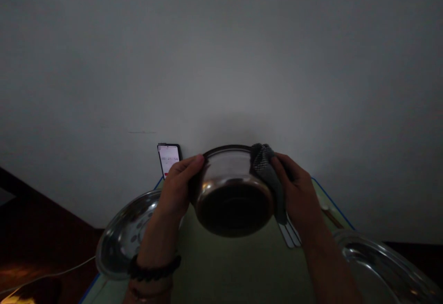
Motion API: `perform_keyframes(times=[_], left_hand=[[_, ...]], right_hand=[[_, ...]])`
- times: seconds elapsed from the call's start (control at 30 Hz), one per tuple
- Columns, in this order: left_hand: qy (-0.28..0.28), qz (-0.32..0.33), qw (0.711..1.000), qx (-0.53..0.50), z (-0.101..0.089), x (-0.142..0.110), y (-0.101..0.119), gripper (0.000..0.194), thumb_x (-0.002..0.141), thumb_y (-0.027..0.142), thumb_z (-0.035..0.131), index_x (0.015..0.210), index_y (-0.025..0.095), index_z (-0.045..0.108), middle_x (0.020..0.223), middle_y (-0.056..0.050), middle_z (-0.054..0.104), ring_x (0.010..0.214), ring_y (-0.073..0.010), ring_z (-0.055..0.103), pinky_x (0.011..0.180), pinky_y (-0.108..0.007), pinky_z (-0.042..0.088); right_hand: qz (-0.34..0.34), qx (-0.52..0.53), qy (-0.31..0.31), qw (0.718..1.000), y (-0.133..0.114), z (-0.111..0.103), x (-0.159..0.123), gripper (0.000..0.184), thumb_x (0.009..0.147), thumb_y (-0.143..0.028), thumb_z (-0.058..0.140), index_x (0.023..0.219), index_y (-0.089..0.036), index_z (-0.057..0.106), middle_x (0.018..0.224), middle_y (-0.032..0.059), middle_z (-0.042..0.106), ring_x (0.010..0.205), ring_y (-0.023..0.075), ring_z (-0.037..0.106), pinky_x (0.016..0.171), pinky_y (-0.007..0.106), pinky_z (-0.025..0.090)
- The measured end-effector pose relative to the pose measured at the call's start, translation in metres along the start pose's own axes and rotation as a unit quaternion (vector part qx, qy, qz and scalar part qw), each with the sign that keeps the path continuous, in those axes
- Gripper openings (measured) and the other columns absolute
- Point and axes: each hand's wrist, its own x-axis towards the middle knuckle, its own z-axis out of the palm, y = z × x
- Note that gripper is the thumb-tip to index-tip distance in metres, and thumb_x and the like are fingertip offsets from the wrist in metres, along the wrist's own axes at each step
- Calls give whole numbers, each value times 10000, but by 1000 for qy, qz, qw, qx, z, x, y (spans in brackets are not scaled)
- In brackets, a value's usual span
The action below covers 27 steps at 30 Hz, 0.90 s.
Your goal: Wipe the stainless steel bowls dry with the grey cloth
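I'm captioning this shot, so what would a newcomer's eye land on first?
Probably the shiny metal pot in the middle, tilted so its dark base shows. The left hand grips one side; the right hand holds a patterned cloth against the other. Next, the lit phone just beyond the left hand.

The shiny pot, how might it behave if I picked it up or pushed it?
The pot looks metallic, so it is probably stiff. Its smooth, shiny side could feel slippery. Its broad base suggests that, set upright, it would likely slide rather than tip.
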Motion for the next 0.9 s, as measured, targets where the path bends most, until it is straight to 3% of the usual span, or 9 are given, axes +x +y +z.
perform_keyframes(times=[0.07,0.17,0.27,0.4,0.6,0.73,0.9], left_hand=[[43,18,999,-24,3,1,2,227,656,373,705,591,167,634,513,18,586,446,-83,493,437,-198,373],[46,19,998,-26,5,1,2,223,659,379,686,603,171,628,515,19,584,446,-89,489,437,-207,376],[-11,-15,1000,-5,0,1,0,186,630,347,695,621,168,645,558,4,615,497,-110,532,478,-225,409],[-70,-64,993,65,-10,-1,-5,135,642,290,699,693,165,696,574,2,623,511,-115,538,475,-221,395],[-151,-50,978,138,-8,-6,-5,211,732,372,685,660,174,694,562,9,599,489,-90,499,447,-195,340],[-96,-27,991,91,-1,-5,-3,293,700,419,697,547,177,633,474,31,531,410,-70,430,394,-193,281],[15,21,1000,17,6,0,-4,285,681,417,687,542,179,616,476,30,538,404,-69,439,394,-198,316]], right_hand=[[16,10,6,1000,1,-2,1,332,880,-492,501,1011,-233,661,917,6,695,825,166,599,729,289,445],[35,22,1,999,4,-5,1,354,881,-514,486,997,-227,657,847,0,684,765,157,582,679,277,434],[42,25,-10,999,6,-7,1,364,881,-529,477,957,-220,655,787,-8,663,711,147,555,639,268,421],[34,-13,-68,997,4,-7,1,364,883,-519,477,893,-205,660,761,-4,646,726,154,560,652,273,427],[-5,-35,-115,993,-2,-2,-2,310,893,-468,489,946,-227,677,825,-2,677,776,161,595,709,291,453],[-4,-5,-54,998,-2,0,-3,299,880,-466,514,998,-249,685,922,3,705,846,171,616,766,312,465],[14,31,63,997,3,1,-1,334,850,-483,552,1042,-245,686,1016,28,710,942,201,625,842,358,460]])
